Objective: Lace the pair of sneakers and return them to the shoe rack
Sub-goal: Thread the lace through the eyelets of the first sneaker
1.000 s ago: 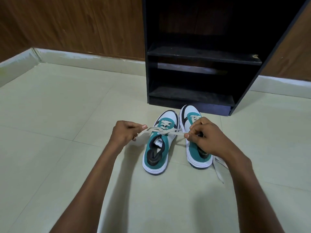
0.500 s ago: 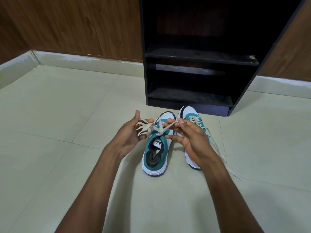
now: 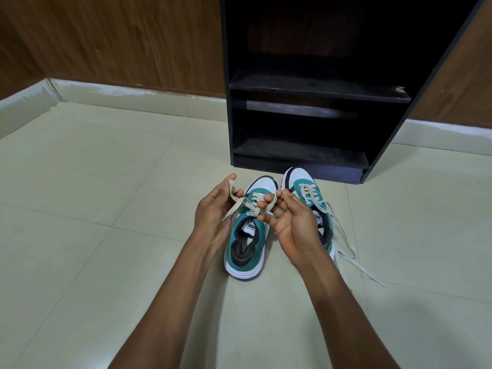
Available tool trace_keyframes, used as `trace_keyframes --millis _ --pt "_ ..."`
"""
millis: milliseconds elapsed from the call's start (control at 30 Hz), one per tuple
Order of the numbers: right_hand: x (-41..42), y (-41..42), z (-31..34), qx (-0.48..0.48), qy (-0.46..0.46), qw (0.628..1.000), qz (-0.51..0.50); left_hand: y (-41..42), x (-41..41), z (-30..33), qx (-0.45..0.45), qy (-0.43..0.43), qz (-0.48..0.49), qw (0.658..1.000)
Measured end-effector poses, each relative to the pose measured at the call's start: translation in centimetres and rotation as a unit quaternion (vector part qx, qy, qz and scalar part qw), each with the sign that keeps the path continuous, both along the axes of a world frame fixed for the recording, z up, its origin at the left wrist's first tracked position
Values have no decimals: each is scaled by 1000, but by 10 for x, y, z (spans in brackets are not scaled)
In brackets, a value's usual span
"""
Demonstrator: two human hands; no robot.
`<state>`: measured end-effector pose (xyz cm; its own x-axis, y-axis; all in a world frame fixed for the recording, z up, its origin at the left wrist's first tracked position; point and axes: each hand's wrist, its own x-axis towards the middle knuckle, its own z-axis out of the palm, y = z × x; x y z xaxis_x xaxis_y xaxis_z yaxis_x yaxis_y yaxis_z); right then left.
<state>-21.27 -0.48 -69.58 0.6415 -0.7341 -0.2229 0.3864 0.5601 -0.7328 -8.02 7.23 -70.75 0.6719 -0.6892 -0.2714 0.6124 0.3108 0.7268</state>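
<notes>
Two teal-and-white sneakers stand side by side on the floor, toes toward the black shoe rack (image 3: 306,86). Over the left sneaker (image 3: 246,246), my left hand (image 3: 213,211) pinches one cream lace (image 3: 235,205) end between thumb and fingers. My right hand (image 3: 290,222) holds the other end of the same lace at the shoe's tongue. The two ends cross between my hands. The right sneaker (image 3: 306,187) is partly hidden behind my right hand; its laces (image 3: 346,246) trail loose on the floor to the right.
The rack stands against a wooden wall (image 3: 119,41) and has two dark shelves with nothing on them. Pale floor tiles (image 3: 93,195) spread all around, with a white skirting (image 3: 133,91) along the wall.
My hands came together from a wide, taut pull on the lace; they now turn palms up and cross the slack lace ends over the left sneaker.
</notes>
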Motion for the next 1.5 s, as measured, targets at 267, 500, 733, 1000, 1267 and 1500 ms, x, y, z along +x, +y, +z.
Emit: trace_keyframes --millis 267,500,733,1000,1267,1500 --pt "8 -1 1 9 -5 1000 -9 -2 2 -5 -71 103 -23 992" --pt "7 -3 0 3 -6 1000 -12 0 14 -7 63 -95 -87 990" --pt "5 -5 1 -9 8 1000 -7 22 50 -6 266 -297 -211 893" --pt "5 -5 2 -19 18 1000 -6 41 54 -4 171 -238 -296 909" --pt "4 -4 1 -22 24 999 -7 24 30 -8 191 -213 -145 947" --pt "4 -4 2 -24 34 999 -10 12 24 -2 147 68 -120 979"
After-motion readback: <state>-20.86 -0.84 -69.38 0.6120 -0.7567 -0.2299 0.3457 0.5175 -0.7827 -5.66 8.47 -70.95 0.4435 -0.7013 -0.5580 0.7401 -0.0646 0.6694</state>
